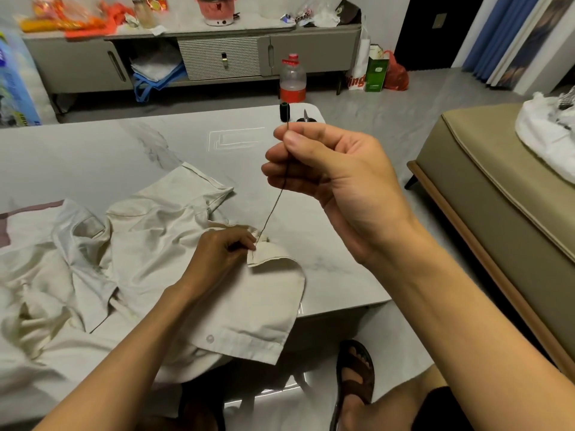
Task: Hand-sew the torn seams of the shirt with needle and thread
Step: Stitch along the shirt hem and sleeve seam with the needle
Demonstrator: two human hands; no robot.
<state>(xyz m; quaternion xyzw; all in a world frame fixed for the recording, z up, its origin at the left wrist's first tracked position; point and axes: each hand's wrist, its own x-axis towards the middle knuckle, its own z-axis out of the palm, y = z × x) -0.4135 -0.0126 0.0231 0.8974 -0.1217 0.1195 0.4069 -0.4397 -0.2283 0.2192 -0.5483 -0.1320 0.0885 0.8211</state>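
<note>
Two hands work over a cream shirt (155, 259) that lies crumpled on the marble table (93, 150), its left part cut off by the frame. The raised right hand (336, 172) pinches the dark thread (273, 206) between thumb and forefinger, with the other fingers curled. The needle is hard to make out: only a dark sliver shows above the fingertips. The thread runs taut down to a folded seam edge, which the left hand (217, 253) pinches. At the table's far edge are a black spool (284, 112) and scissors (306, 116), the scissors partly hidden behind the right hand. Beyond them, a plastic bottle (292, 79) stands on the floor before a low cabinet (217, 57). A sandalled foot (356, 374) shows below.
</note>
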